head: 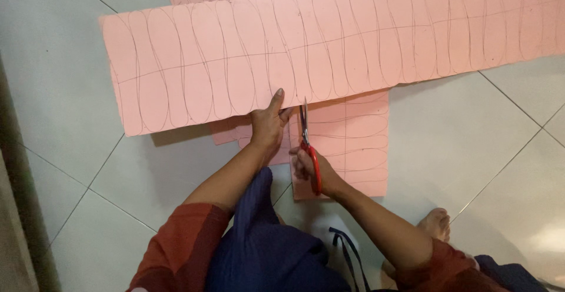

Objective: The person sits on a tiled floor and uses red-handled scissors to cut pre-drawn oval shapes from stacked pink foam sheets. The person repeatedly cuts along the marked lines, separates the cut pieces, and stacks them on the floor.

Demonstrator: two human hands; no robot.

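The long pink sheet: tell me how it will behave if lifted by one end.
The long pink sheet lies flat with straight edges, so probably semi-stiff foam, sagging when lifted. It looks light for its size. The left hand pins it beside the scissors, suggesting it slides on tile.

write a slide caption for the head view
Left hand steadies a pink sheet while right hand holds red scissors at its edge.
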